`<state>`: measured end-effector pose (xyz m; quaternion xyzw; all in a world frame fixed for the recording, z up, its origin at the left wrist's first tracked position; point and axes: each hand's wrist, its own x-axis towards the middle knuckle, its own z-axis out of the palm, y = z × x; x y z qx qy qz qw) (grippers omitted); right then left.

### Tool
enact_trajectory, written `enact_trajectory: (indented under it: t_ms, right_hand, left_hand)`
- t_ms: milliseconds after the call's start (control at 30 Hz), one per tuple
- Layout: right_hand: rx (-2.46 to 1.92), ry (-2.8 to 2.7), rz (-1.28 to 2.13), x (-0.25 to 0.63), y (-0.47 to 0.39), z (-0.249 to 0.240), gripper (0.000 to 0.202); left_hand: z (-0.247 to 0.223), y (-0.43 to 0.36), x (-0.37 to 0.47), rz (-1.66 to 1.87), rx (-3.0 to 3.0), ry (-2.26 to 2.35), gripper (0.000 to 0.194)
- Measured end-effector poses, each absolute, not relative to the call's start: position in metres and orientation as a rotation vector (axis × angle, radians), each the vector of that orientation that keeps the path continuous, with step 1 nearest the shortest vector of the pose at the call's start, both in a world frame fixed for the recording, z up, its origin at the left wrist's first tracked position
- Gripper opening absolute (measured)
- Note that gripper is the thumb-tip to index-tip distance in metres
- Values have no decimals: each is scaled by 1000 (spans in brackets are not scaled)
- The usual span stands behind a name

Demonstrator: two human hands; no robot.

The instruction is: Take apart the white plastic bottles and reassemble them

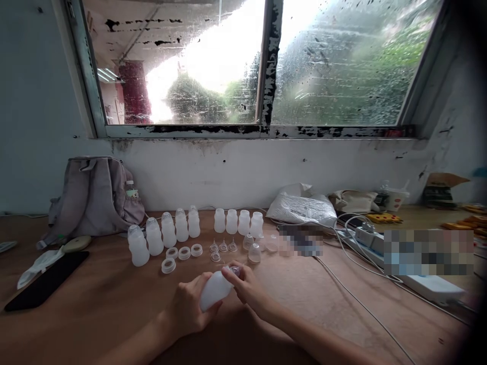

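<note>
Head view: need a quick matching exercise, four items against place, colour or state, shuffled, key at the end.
Column 1
1. Held baby bottle
2. Screw rings
3. Backpack
4. Power strip

Column 2
A. A group of four
B. White, at the right side
C. Tilted in the left hand, right hand on its clear top
D. Greyish, standing at the left by the wall

Pairs: 1-C, 2-A, 3-D, 4-B
</note>
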<state>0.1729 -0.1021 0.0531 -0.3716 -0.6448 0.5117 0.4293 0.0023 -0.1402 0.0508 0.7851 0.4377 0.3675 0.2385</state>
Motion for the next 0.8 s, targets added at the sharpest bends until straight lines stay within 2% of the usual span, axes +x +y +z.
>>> enact_trajectory:
  t_ms: [167, 400, 533, 600, 667, 800]
  right_hand:
    - [-974, -1546, 1197, 172, -106, 54, 37]
    - [-822, -1677, 1341, 180, -104, 61, 31]
    - [-763, -1721, 1254, 193, -79, 55, 52]
    - [-829, -1698, 1147, 199, -67, 50, 43]
    - [-853, -1657, 1177, 204, -62, 48, 33]
    - [-750, -1631, 1229, 204, -70, 57, 29]
  left_hand:
    - [56, -142, 9, 921, 1823, 1089, 22]
    - [39, -135, 6, 708, 1035, 764, 43]
    - [38, -130, -3, 879, 866, 699, 47]
    - [38, -128, -7, 946, 879, 696, 45]
    - [36, -126, -9, 909, 908, 709, 46]
    - [35, -128, -8, 789, 960, 764, 46]
